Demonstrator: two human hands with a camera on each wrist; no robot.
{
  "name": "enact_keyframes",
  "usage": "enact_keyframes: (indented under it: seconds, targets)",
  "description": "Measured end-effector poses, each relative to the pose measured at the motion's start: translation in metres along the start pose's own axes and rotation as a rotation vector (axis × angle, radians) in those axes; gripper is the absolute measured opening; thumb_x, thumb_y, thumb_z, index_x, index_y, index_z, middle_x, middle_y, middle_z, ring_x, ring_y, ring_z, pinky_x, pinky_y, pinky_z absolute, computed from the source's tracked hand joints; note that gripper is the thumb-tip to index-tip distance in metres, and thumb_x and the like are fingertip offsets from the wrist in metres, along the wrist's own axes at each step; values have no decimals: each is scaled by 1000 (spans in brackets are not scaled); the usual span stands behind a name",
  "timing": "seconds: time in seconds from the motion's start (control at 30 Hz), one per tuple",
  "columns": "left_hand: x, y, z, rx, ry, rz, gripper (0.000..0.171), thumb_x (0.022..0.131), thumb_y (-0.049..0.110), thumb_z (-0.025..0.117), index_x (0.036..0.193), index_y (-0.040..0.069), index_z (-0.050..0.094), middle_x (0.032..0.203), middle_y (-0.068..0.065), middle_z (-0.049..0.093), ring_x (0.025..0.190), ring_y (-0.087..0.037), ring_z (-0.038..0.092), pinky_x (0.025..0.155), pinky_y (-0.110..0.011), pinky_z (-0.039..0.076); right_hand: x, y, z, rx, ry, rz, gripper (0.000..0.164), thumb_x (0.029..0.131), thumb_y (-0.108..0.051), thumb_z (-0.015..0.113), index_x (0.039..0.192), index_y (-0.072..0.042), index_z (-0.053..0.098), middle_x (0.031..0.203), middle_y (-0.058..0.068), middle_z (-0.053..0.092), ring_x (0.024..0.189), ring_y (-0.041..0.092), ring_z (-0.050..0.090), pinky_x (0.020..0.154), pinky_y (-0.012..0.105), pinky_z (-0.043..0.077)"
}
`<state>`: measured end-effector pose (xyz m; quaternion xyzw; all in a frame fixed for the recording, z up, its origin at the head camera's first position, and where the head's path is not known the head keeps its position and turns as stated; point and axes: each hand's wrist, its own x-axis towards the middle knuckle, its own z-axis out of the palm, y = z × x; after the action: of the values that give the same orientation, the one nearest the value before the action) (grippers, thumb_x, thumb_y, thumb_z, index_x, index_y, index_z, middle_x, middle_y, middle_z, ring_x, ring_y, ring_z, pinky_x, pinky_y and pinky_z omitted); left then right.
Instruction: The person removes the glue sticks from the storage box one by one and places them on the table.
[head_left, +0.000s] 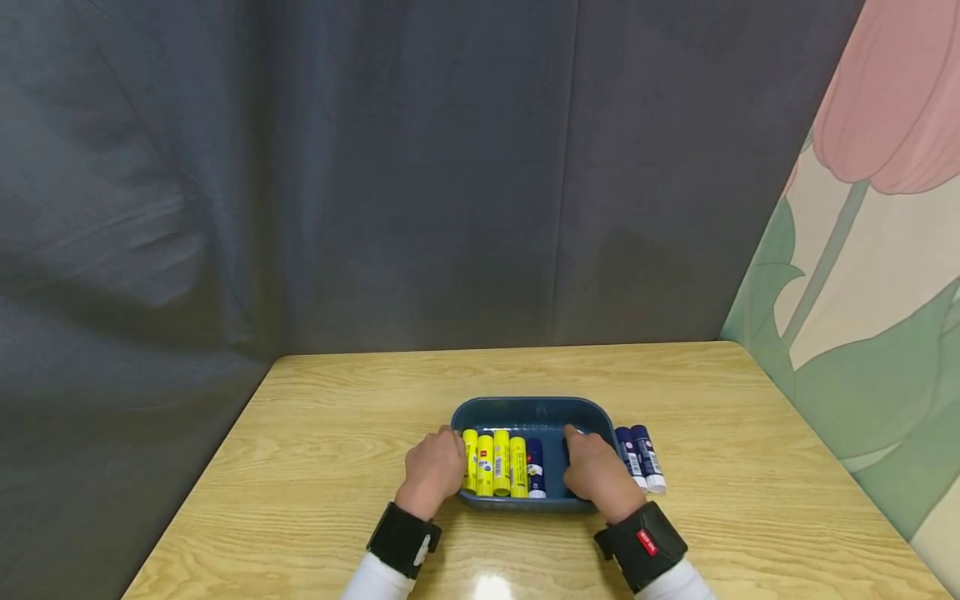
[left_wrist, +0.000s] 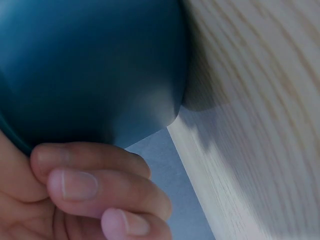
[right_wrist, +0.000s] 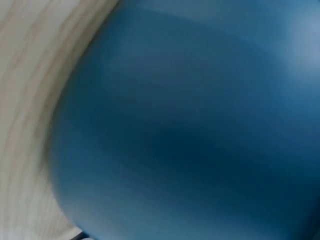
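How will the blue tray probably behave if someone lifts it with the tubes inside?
The blue tray looks stiff: its walls and rim hold an even shape. Its smooth, shiny surface could be a little slippery. The tubes lie mostly toward the left end, so that end may feel heavier, and their round bodies might roll if it tilts.

The curled left hand (left_wrist: pixel 110 192) grips the blue tray (left_wrist: pixel 100 70) on a wooden table (left_wrist: pixel 255 110).

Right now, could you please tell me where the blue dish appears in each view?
Head: the blue dish sits low, slightly right of centre.
Left wrist: its outside fills the upper left.
Right wrist: it fills the centre and right, blurred.
Shared landmark: the wooden table.
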<state>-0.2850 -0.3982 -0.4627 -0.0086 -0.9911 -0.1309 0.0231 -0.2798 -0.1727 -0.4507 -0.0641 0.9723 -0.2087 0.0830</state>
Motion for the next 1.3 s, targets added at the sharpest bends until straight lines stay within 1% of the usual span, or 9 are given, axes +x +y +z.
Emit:
enact_keyframes:
  seconds: [0.43, 0.5, 0.57, 0.63, 0.7, 0.87, 1.0, 1.17, 1.3]
  targets:
    - [-1, 1, -1, -11, -9, -9, 34, 99, 24, 34, 86, 0, 54, 56, -5, 45, 44, -16, 44, 39, -30, 36, -3, -4, -8, -24, 16, -17, 61, 76, 2, 60, 134, 2, 40, 124, 29, 52, 83, 26, 53, 81, 53, 49]
    - [-1, 1, 0, -12, -10, -12, 33, 99, 24, 35, 86, 0, 54, 56, -5, 45, 44, -17, 43, 39, -30, 36, -4, -5, -10, -15, 21, -23, 61, 76, 3, 60, 134, 2, 40, 118, 26, 56, 76, 24, 53, 75, 48, 53]
    - [-2, 0, 0, -11, -12, -15, 34, 99, 24, 35, 86, 0, 54, 56, -5, 45, 44, -17, 44, 39, -30, 36, -5, -5, -11, 0, 25, -28, 61, 76, 2, 59, 134, 1, 40, 105, 23, 60, 69, 22, 53, 64, 41, 53]
    - [-2, 0, -1, -9, -13, -16, 34, 99, 24, 35, 86, 0, 54, 56, -6, 46, 44, -17, 44, 39, -30, 36, -6, -6, -12, 18, 30, -33, 60, 77, 2, 59, 134, 1, 40, 94, 20, 60, 61, 20, 51, 53, 34, 49]
    - [-2, 0, -1, -8, -12, -16, 34, 99, 24, 34, 86, -1, 54, 56, -6, 46, 44, -17, 44, 39, -30, 37, -6, -6, -13, 34, 34, -34, 59, 78, 1, 58, 134, 0, 40, 89, 17, 59, 58, 19, 50, 49, 32, 45]
    - [-1, 0, -1, -13, -10, -17, 35, 100, 24, 34, 87, -1, 54, 56, -6, 46, 44, -17, 44, 40, -30, 37, -8, -6, -17, 38, 53, -37, 56, 81, -1, 59, 134, -2, 41, 99, 20, 60, 66, 22, 52, 53, 34, 48]
    - [-1, 0, -2, -22, -4, -14, 35, 100, 24, 34, 85, 0, 54, 56, -6, 47, 45, -17, 44, 40, -31, 38, -9, -6, -23, 45, 58, -32, 56, 82, -2, 59, 134, -3, 40, 100, 19, 59, 67, 23, 52, 53, 33, 47]
    - [-1, 0, -2, -25, 2, -11, 35, 99, 24, 34, 84, 0, 54, 56, -7, 47, 45, -17, 44, 40, -31, 38, -11, -5, -29, 64, 77, -42, 54, 83, -2, 56, 134, -2, 39, 91, 17, 58, 52, 18, 50, 44, 30, 41]
    - [-2, 0, -2, -15, -2, -14, 34, 99, 24, 35, 85, 0, 54, 56, -7, 47, 45, -17, 44, 40, -31, 38, -12, -3, -34, 61, 108, -42, 54, 83, -3, 54, 134, -1, 38, 81, 15, 56, 46, 17, 47, 41, 30, 39]
